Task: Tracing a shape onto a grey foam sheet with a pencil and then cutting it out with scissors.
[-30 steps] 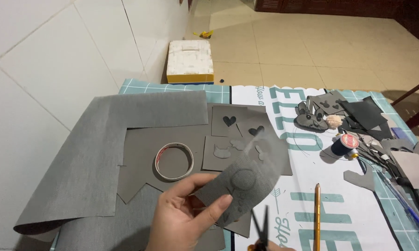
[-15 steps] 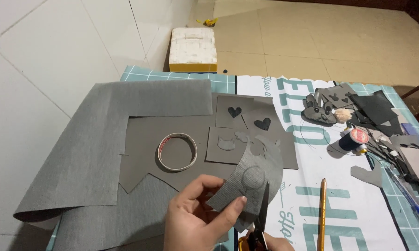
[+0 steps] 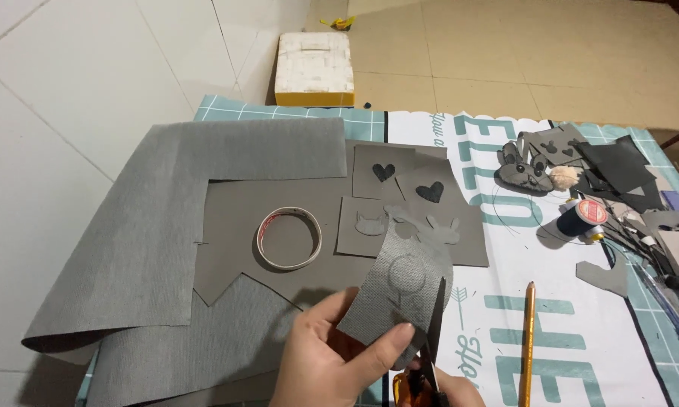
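My left hand [image 3: 332, 354] pinches a small grey fabric piece [image 3: 400, 283] with a circle drawn on it, held up over the table's near edge. My right hand [image 3: 445, 388], mostly out of view at the bottom, grips orange-handled scissors [image 3: 432, 332] whose black blades are opened around the fabric's right edge. Behind lie a tape ring [image 3: 288, 238] on a large grey felt sheet [image 3: 166, 218] and smaller grey pieces with heart-shaped holes [image 3: 403, 185].
A yellow pencil [image 3: 528, 339] lies to the right on a white printed mat [image 3: 550, 301]. Further right are a thread spool [image 3: 584, 218], a grey bunny-face piece [image 3: 528, 169], dark scraps and pens. A white-and-yellow box [image 3: 315, 68] sits on the floor beyond the table.
The fabric piece has been turned more upright and drawn nearer. The scissors have come up from the bottom edge and now meet the fabric's right side.
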